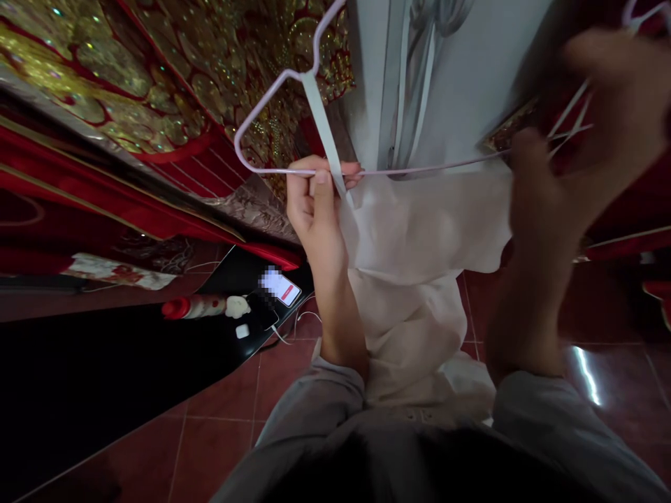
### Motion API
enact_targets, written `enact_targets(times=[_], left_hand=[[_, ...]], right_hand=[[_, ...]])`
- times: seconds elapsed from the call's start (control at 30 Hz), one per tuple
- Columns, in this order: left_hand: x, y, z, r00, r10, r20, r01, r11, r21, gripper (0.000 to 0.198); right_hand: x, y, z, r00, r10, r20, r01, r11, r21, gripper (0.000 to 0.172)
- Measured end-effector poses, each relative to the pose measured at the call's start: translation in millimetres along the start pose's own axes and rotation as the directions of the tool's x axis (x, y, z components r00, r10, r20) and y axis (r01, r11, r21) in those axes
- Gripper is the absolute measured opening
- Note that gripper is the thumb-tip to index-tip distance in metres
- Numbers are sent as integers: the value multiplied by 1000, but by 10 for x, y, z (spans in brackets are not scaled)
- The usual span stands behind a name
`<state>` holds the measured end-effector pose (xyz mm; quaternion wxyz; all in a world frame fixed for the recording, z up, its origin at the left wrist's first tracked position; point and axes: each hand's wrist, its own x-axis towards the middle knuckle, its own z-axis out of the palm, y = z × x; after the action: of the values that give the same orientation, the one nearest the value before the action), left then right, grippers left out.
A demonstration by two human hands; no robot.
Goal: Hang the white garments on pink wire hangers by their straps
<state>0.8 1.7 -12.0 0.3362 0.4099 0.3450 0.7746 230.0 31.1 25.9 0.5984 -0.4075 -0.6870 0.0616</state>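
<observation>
My left hand [319, 202] is closed around the lower bar of a pale pink clothes hanger [251, 133], pinching it between thumb and fingers. A flat white strap [322, 122] runs from the hanger's neck down past these fingers. Pale cream fabric [430, 223] spreads below the bar; whether it hangs from it, I cannot tell. Blurred by motion, my right hand [597, 133] is raised near the hanger's right end, thumb and fingers apart. Thin white straps [571, 112] show behind it, and part of another pale hanger [642, 12] is at the top right.
Red and gold sequined garments [183, 84] hang at the left. Below them, a black table [105, 377] bears a lit phone [283, 286], a red-capped bottle [193, 307] and a small white case [242, 331]. A grey-white panel [472, 63] stands ahead, above red floor tiles [220, 426].
</observation>
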Motion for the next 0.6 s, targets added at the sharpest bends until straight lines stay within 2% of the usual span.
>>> enact_targets(times=[0.03,0.07,0.1,0.17,0.27,0.4,0.5,0.6], left_hand=[[-4,5,8,1000,5,-10,-5,1000,16,18],[-5,11,13,1000,15,-23,-14,1000,28,13],[-5,19,11,999,24,-36,-23,999,34,12],[-6,43,-11,997,45,-58,-44,999,27,14],[-38,113,-91,998,64,8,-64,994,90,15],[-124,288,-207,990,-2,142,-42,951,307,16],[-103,469,-215,994,-11,106,-26,940,340,15],[76,696,-162,998,-41,38,32,978,206,22]], right_hand=[[-127,-27,95,992,-100,78,105,992,-64,37],[-255,-47,193,976,-139,166,161,978,-131,36],[-376,-59,290,967,-126,219,168,968,-186,34],[-571,-60,461,979,-42,201,96,959,-266,31],[-697,-27,620,995,-45,85,69,953,-296,34],[-657,-2,664,996,-39,86,63,954,-295,33],[-627,-8,626,987,23,158,37,932,-360,33],[-643,-8,576,983,31,183,44,918,-393,36]])
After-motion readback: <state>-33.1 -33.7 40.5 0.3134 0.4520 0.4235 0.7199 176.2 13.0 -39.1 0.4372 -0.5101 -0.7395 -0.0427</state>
